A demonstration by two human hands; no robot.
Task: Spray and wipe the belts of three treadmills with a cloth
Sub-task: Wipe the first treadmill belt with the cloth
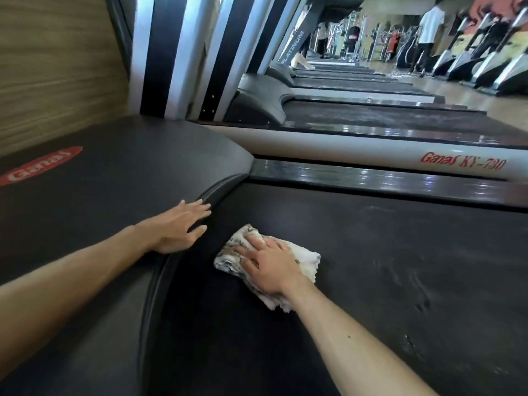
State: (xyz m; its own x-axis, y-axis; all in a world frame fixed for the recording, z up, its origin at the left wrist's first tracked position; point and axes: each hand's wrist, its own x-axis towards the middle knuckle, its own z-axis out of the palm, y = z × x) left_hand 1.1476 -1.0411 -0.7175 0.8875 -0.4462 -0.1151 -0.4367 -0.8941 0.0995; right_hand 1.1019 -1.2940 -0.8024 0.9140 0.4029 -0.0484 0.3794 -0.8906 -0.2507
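Note:
The black belt (371, 267) of the nearest treadmill fills the lower right, with wet streaks toward its right side. A folded white cloth with brown print (303, 260) lies on the belt near the motor cover. My right hand (268, 262) presses flat on the cloth with spread fingers. My left hand (180, 227) rests flat on the curved edge of the dark motor cover (120, 178), fingers straight. No spray bottle is in view.
A grey side rail (371, 155) marked "Ganas KY-730" borders the belt's far side. Beyond it lies a second treadmill belt (385, 117), then more treadmills in a row. Silver and black uprights (160, 52) rise at the back. A person in white (431, 27) stands far off.

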